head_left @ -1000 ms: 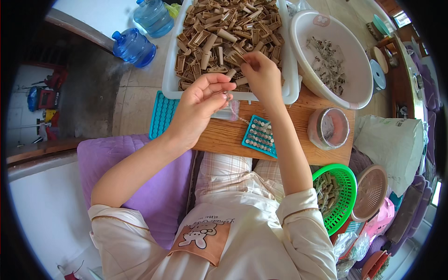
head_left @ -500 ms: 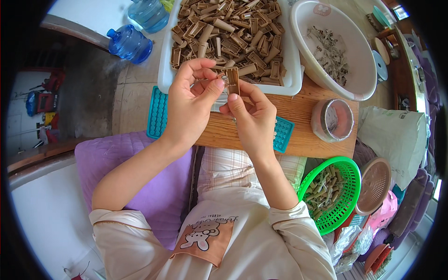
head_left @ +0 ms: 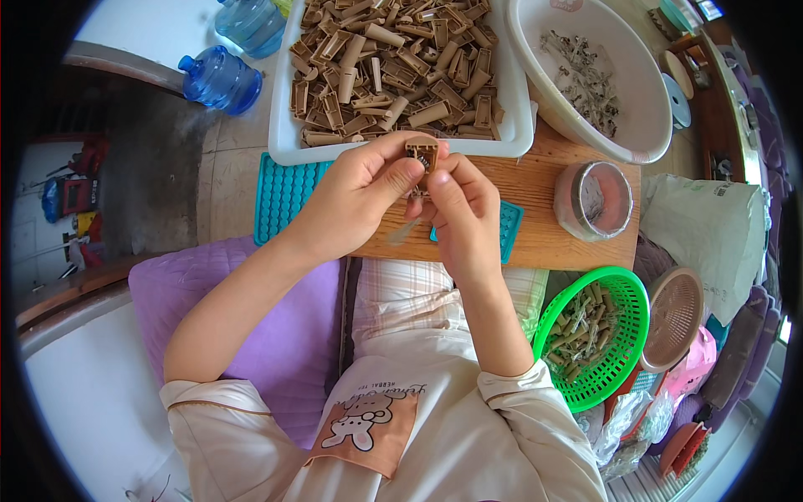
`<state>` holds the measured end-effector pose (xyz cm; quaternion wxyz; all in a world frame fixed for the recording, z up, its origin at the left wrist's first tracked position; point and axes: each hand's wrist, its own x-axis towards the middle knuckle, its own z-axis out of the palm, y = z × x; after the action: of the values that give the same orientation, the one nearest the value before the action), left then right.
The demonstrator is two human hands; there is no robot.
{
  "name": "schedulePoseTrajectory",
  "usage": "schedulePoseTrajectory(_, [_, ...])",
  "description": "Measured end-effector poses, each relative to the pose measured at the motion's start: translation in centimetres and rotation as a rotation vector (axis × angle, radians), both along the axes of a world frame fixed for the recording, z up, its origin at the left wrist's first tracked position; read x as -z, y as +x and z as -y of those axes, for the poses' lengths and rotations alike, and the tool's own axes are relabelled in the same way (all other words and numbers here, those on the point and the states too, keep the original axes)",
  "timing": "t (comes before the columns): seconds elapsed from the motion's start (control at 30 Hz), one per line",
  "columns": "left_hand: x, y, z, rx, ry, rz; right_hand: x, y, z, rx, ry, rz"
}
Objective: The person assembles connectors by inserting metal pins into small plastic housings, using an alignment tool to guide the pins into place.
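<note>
Close together in front of the white tray, both my hands are closed on one small brown plastic shell (head_left: 424, 145). My left hand (head_left: 360, 197) pinches its left side with thumb and fingers. At its lower right press the thumb and fingers of my right hand (head_left: 466, 209). The hollow side of the shell faces up, and a small metallic part shows inside, too small to name. Beneath the fingers hangs a blurred, pale, translucent strip (head_left: 403, 233); which hand holds it I cannot tell. Teal trays with rounded bumps (head_left: 283, 194) lie under and beside my hands.
A white tray (head_left: 529, 125) heaped with brown shells stands on the wooden table (head_left: 539, 192). To its right are a white basin (head_left: 523, 50) with small metallic parts and a round tub (head_left: 577, 219). A green basket (head_left: 633, 351) holds wrapped brown pieces. Blue water bottles (head_left: 222, 79) stand far left.
The brown shell has turned so that its hollow side faces up toward me. Both hands have come closer together and slightly lower. A pale strip now shows below them. The view has shifted slightly.
</note>
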<state>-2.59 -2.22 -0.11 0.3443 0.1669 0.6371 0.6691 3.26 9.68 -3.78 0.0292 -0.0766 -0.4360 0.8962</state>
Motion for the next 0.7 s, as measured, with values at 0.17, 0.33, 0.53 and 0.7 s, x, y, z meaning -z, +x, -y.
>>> schedulePoseTrajectory(0.17, [-0.4,0.1,-0.1,0.020,-0.013,-0.088,-0.2,0.1,-0.5,-0.023,0.095,0.048])
schedulePoseTrajectory(0.33, [0.4,0.4,-0.7,-0.220,0.037,-0.203,-0.6,0.3,0.4,0.122,0.188,0.090])
schedulePoseTrajectory(0.53, [-0.8,1.3,-0.7,-0.326,0.070,-0.156,0.1,0.7,0.4,0.304,0.536,-0.009])
schedulePoseTrajectory(0.7, [-1.0,1.5,-1.1,-0.315,0.022,-0.101,0.2,0.9,0.4,0.135,0.311,0.099])
